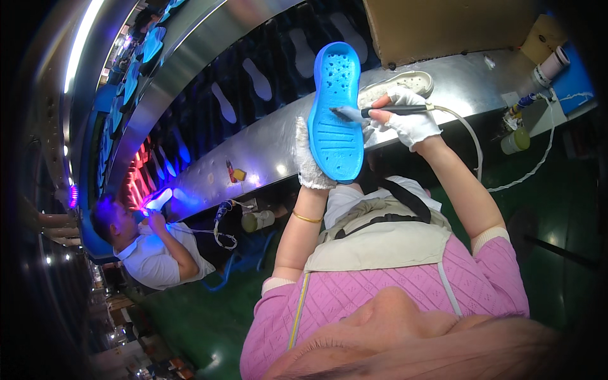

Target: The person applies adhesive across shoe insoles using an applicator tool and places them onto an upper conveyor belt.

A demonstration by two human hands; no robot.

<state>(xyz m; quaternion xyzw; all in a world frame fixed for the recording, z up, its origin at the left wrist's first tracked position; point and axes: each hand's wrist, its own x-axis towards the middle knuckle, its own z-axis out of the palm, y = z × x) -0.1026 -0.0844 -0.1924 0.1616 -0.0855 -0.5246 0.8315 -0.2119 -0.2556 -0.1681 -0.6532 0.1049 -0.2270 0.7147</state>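
I have the right hand clamped on the dark handle of a brush, its bare fingertips pinched together around it. The left hand is closed on the blue sole along its lower left edge; part of that grip is hidden behind it, so I cannot tell how each finger lies. The blue sole is held up with its inner face toward me, bristles at its middle. Close by its upper right edge, a white sole leaves me little room; farther right of the blue sole, the metal ledge offers a wider stretch. Up and left of it runs a dark belt bearing pale soles.

The blue sole is long, rimmed and glossy, pitted with round holes toward its top and crossed by ridges below. The gloves look white and knitted, the ledge smooth. A thin pale cable leaves the brush, curving down right of the blue sole.
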